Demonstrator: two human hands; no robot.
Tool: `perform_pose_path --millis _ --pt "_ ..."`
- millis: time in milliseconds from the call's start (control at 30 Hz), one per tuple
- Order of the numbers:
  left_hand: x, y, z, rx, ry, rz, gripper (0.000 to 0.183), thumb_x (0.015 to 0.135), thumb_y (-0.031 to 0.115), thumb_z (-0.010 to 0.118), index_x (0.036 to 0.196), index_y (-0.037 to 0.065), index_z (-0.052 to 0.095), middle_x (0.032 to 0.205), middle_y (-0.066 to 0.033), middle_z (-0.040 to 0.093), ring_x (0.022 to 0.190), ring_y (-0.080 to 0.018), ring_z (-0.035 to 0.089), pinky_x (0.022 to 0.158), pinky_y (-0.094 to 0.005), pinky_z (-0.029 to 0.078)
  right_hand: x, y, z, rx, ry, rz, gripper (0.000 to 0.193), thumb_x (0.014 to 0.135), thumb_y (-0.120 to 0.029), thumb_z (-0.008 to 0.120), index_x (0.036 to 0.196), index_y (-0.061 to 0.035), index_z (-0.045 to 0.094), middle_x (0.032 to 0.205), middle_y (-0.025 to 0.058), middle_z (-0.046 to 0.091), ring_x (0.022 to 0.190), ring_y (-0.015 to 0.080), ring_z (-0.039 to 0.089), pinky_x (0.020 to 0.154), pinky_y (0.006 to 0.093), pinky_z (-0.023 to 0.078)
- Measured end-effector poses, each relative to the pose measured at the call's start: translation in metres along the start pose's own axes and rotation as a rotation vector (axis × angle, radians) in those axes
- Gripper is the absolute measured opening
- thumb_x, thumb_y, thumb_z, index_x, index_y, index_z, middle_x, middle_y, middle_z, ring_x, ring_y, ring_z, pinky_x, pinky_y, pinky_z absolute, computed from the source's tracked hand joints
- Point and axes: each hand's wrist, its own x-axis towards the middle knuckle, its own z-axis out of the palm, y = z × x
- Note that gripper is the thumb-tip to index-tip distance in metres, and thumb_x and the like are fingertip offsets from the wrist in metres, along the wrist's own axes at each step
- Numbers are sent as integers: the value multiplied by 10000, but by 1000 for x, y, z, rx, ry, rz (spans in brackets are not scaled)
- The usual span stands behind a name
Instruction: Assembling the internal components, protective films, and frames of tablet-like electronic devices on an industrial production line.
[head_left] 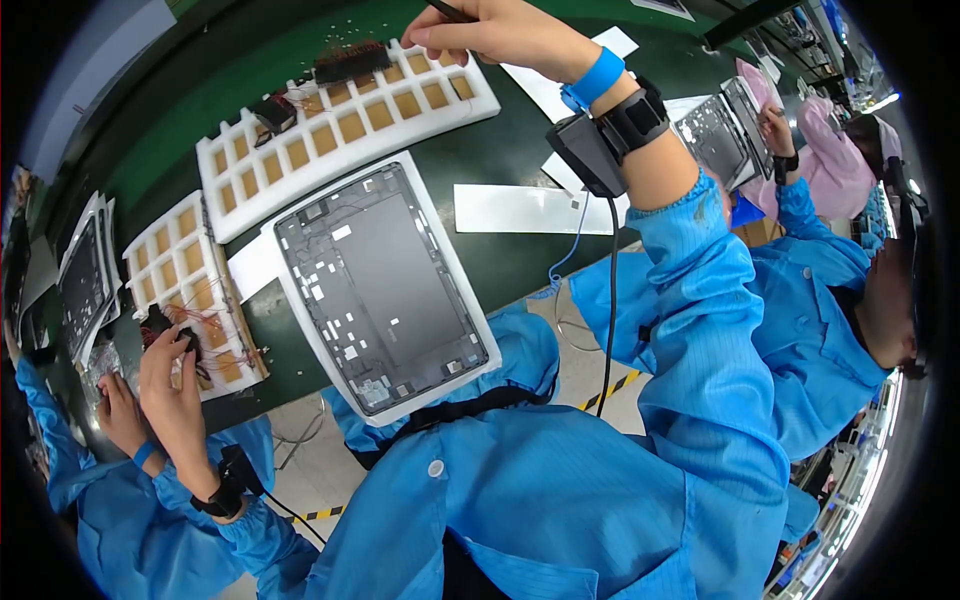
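Observation:
My left hand [172, 398] is at the smaller white foam tray [250, 365] on the left. Its fingertips close around a small black part with thin red wires [190, 345]. At the far side, my right hand [490, 32] grips a thin dark stick-like tool [450, 10], its tip cut off by the picture's edge. That hand hovers over the right end of a longer white foam tray [485, 98] with tan-bottomed pockets. In front of me lies a grey tablet-like housing [400, 280] on a white backing, with small white pieces stuck to it.
A black brush-like bundle [350, 64] and a black part with wires [275, 113] rest on the long tray. White sheets [530, 208] lie to the right. A co-worker's hand [120, 412] is close by my left hand. Another co-worker [840, 260] sits at right. Cables hang from my wrist devices.

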Motion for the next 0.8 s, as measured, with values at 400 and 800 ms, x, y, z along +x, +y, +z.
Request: perform_pose_path --millis 400,800 --pt "-6 32 -24 -42 244 4 112 940 -13 645 1045 -24 684 1281 -121 700 1193 -281 636 1122 -393 391 -45 14 59 -219 122 -84 291 993 -237 647 1154 -5 717 901 12 681 796 81 570 695 249 459" --pt "12 126 31 -1375 -315 -298 251 989 1 626 1236 -47 645 1077 -85 670 951 -123 636 823 -293 587 -109 -38 161 -71 184 -213 162 905 -44 719 1066 -27 727 933 99 705 825 210 674 703 302 523"
